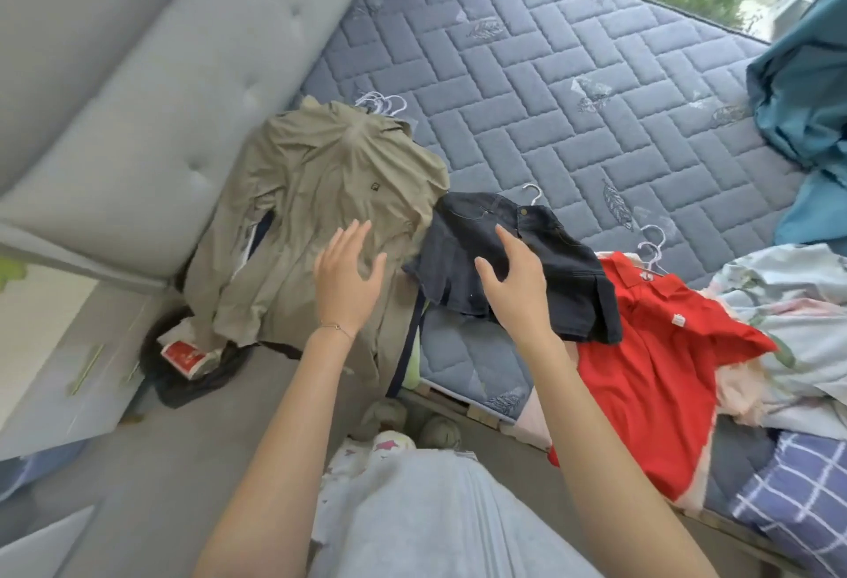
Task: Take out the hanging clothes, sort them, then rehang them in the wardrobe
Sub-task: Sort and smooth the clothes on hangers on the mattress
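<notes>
An olive long-sleeved shirt [321,192] lies on the quilted mattress [573,87] with white hangers [382,103] at its collar. Beside it on the right lie dark denim shorts [563,265] on a hanger [531,194], then a red polo shirt [660,376] on pale hangers [653,247]. My left hand [346,277] hovers open over the olive shirt's lower part. My right hand [515,277] hovers over the denim shorts with fingers spread and loosely curved, holding nothing.
A grey padded headboard [151,73] rises on the left. Teal curtain fabric [806,110] and floral bedding [788,316] crowd the right side, with a checked pillow [793,499] below. A dark bag with a red packet [183,357] lies on the floor, shoes [412,424] by the bed edge.
</notes>
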`<move>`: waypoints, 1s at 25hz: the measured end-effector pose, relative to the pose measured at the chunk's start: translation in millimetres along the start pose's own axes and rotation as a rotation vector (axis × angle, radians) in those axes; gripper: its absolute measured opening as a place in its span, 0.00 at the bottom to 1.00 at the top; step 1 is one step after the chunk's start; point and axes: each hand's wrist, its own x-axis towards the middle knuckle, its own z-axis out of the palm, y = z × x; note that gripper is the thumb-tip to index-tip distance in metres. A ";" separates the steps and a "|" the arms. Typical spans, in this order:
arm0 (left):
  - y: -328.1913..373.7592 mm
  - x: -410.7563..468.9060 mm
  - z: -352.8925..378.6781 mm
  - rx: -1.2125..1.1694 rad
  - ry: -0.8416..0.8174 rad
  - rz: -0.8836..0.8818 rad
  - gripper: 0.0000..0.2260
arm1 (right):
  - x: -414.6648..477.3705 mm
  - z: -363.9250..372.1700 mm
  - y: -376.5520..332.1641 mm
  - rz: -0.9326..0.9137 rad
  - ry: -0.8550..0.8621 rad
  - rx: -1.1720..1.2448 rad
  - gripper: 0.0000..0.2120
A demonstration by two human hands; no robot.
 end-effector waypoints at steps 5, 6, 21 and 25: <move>-43.9 5.4 -49.1 0.017 0.016 0.009 0.22 | -4.8 34.6 -43.1 -0.045 -0.020 -0.007 0.26; -53.5 12.7 -56.6 0.012 0.015 0.010 0.22 | -3.1 44.9 -52.4 -0.037 -0.028 -0.009 0.26; -190.9 198.8 -136.5 0.011 -0.229 0.204 0.23 | 73.2 192.8 -177.9 0.176 0.147 -0.002 0.26; -199.5 236.7 -124.9 0.012 -0.233 0.200 0.22 | 102.5 207.3 -181.9 0.186 0.129 -0.012 0.26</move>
